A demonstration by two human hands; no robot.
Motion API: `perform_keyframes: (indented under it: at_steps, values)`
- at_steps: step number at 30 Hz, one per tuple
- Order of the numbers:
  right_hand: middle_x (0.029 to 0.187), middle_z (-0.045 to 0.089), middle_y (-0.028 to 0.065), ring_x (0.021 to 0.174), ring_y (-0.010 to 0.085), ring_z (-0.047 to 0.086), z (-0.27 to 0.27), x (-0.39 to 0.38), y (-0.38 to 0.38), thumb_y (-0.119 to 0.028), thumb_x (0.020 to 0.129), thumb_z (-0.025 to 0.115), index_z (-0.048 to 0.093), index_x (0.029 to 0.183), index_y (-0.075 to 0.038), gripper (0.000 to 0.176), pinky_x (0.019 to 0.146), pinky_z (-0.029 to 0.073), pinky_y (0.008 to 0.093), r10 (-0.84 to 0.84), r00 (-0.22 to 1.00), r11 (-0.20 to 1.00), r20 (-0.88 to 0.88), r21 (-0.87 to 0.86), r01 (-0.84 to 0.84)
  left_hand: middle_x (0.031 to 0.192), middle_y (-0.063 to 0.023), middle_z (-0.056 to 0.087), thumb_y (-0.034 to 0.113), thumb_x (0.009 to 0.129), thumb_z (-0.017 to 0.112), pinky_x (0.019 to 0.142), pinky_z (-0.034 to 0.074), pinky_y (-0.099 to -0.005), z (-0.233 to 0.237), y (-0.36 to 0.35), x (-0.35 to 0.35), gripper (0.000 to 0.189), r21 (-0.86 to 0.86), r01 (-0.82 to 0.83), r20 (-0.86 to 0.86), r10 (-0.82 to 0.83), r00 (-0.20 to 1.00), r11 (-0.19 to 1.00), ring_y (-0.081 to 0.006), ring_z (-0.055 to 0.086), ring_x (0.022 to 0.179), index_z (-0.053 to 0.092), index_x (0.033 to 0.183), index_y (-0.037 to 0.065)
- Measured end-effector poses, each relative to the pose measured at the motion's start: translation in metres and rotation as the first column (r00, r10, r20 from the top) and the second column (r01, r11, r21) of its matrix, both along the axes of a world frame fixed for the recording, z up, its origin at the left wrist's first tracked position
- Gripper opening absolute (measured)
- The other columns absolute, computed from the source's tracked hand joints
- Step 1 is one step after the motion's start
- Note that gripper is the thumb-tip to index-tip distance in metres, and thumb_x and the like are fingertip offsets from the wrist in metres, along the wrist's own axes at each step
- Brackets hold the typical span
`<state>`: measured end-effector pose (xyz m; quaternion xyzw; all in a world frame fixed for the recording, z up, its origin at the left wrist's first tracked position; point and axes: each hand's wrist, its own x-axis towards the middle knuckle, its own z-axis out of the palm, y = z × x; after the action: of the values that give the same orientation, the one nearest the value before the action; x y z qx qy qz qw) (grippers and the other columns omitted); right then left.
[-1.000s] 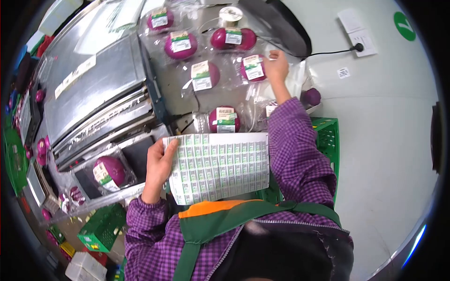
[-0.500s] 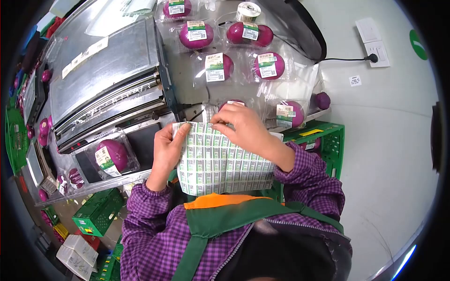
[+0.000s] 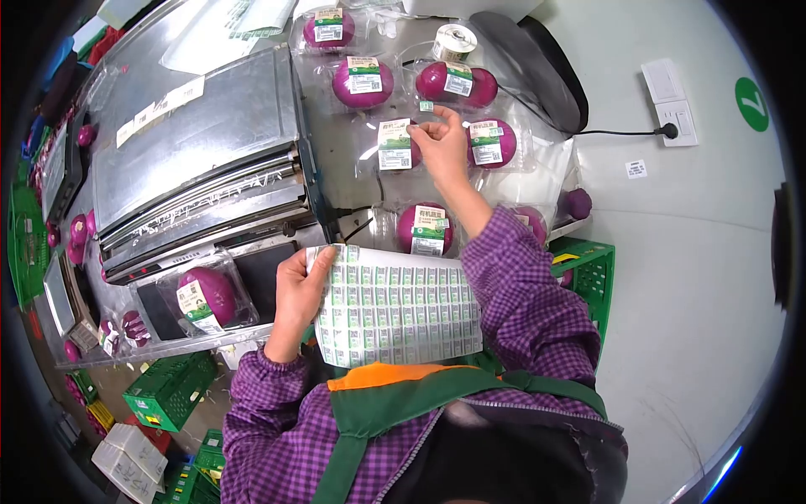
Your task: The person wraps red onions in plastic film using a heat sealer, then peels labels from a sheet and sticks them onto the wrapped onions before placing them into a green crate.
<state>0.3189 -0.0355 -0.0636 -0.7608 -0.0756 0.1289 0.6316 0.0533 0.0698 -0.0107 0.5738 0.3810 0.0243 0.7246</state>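
Observation:
My left hand (image 3: 300, 290) grips the upper left corner of a sheet of small green-and-white stickers (image 3: 395, 312), thumb on top. The sheet's top row is mostly bare backing. Reaching over the table, my right hand (image 3: 441, 149) has a small sticker (image 3: 426, 107) at its index fingertip. Its thumb is at the edge of the large label on a clear-wrapped round purple vegetable (image 3: 395, 144). A second wrapped purple vegetable (image 3: 491, 143) lies just right of this hand. Another wrapped purple vegetable (image 3: 426, 228) sits between the sheet and my right forearm.
A metal wrapping machine (image 3: 201, 143) stands at left, with a wrapped vegetable (image 3: 207, 298) in front. More packs and a label roll (image 3: 454, 42) lie farther back. A black cable runs to the wall socket (image 3: 676, 122). Green crates (image 3: 170, 388) stand below the table.
My right hand has left the sheet's top edge and moved up and away to the packs, with a small sticker at its fingertip. My left hand still holds the sheet.

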Motion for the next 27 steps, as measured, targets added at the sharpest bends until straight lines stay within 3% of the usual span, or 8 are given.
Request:
perform_keyframes:
  at_steps: [2, 4, 8, 12, 15, 20, 23, 27]
  values:
    - [0.077, 0.064, 0.0064, 0.068, 0.0116, 0.061, -0.01, 0.005, 0.004, -0.007, 0.073, 0.073, 0.046, 0.114, -0.001, 0.05, 0.062, 0.048, 0.0262, -0.007, 0.999, 0.998, 0.052, -0.069, 0.011, 0.069, 0.0013, 0.063, 0.024, 0.09, 0.063, 0.051, 0.04, -0.019, 0.0, 0.001, 0.0, 0.026, -0.021, 0.006, -0.002, -0.006, 1.0, 1.0, -0.0017, 0.051, 0.057, 0.065, 0.085, -0.002]
    - [0.08, 0.063, 0.0062, 0.069, 0.013, 0.063, -0.014, 0.007, 0.004, -0.006, 0.071, 0.073, 0.046, 0.115, -0.003, 0.051, 0.063, 0.05, 0.0276, 0.032, 0.987, 0.947, 0.159, -0.321, 0.021, 0.069, 0.0014, 0.062, 0.024, 0.09, 0.062, 0.051, 0.04, -0.0188, -0.001, 0.002, 0.001, 0.027, -0.004, 0.015, 0.013, -0.015, 1.0, 1.0, -0.0017, 0.05, 0.058, 0.065, 0.084, -0.002]
    - [0.086, 0.062, 0.0074, 0.07, 0.0143, 0.063, -0.015, 0.014, -0.005, -0.006, 0.07, 0.073, 0.046, 0.117, -0.004, 0.054, 0.063, 0.051, 0.0289, 0.009, 0.979, 0.949, 0.202, -0.309, 0.055, 0.069, 0.0015, 0.062, 0.024, 0.091, 0.061, 0.051, 0.04, -0.0189, -0.004, 0.004, 0.003, 0.027, -0.014, 0.04, 0.035, -0.039, 0.999, 0.999, -0.0019, 0.05, 0.058, 0.064, 0.084, -0.002]
    - [0.094, 0.059, 0.009, 0.066, 0.0143, 0.062, 0.0, 0.032, -0.018, -0.007, 0.075, 0.07, 0.046, 0.119, -0.001, 0.051, 0.057, 0.052, 0.0282, -0.051, 0.998, 0.994, -0.023, -0.096, 0.049, 0.07, 0.0028, 0.06, 0.025, 0.093, 0.058, 0.053, 0.039, -0.0192, -0.001, 0.002, 0.008, 0.028, 0.011, 0.106, 0.03, -0.107, 0.994, 0.994, -0.0016, 0.048, 0.06, 0.063, 0.085, -0.002]
    - [0.085, 0.062, 0.0079, 0.069, 0.012, 0.061, 0.008, 0.075, -0.032, -0.009, 0.08, 0.068, 0.059, 0.097, 0.005, 0.024, 0.055, 0.047, 0.0232, -0.194, 0.981, 0.979, 0.032, -0.059, 0.195, 0.071, 0.0031, 0.06, 0.024, 0.094, 0.056, 0.053, 0.039, -0.0191, -0.007, -0.001, 0.012, 0.028, -0.015, 0.118, 0.079, -0.116, 0.99, 0.993, -0.0016, 0.048, 0.061, 0.063, 0.087, -0.002]
    - [0.074, 0.068, 0.0103, 0.066, 0.0159, 0.062, 0.001, 0.143, -0.029, -0.019, 0.077, 0.069, 0.068, 0.082, 0.003, 0.022, 0.064, 0.048, 0.0299, -0.365, 0.92, 0.917, 0.14, -0.116, 0.382, 0.073, 0.0033, 0.054, 0.02, 0.095, 0.053, 0.06, 0.039, -0.0212, -0.014, -0.005, 0.018, 0.021, 0.088, 0.207, 0.094, -0.215, 0.972, 0.974, -0.0037, 0.045, 0.068, 0.058, 0.091, -0.001]
    - [0.078, 0.069, 0.0143, 0.073, 0.0265, 0.067, -0.003, 0.164, -0.019, -0.027, 0.073, 0.07, 0.072, 0.082, -0.002, 0.027, 0.07, 0.05, 0.0341, -0.322, 0.916, 0.828, 0.24, -0.398, 0.396, 0.087, 0.0013, 0.056, 0.018, 0.096, 0.052, 0.071, 0.041, -0.0207, -0.015, -0.003, 0.019, 0.02, 0.143, 0.282, 0.131, -0.3, 0.945, 0.949, -0.005, 0.047, 0.079, 0.053, 0.105, 0.0]
    - [0.078, 0.069, 0.0151, 0.075, 0.0294, 0.066, -0.005, 0.175, -0.012, -0.026, 0.071, 0.071, 0.073, 0.08, -0.004, 0.024, 0.071, 0.051, 0.0368, -0.19, 0.924, 0.746, 0.332, -0.562, 0.356, 0.089, 0.0004, 0.056, 0.017, 0.096, 0.052, 0.074, 0.041, -0.0211, -0.012, 0.002, 0.018, 0.02, 0.181, 0.319, 0.064, -0.335, 0.94, 0.93, -0.0063, 0.049, 0.082, 0.052, 0.108, 0.0]
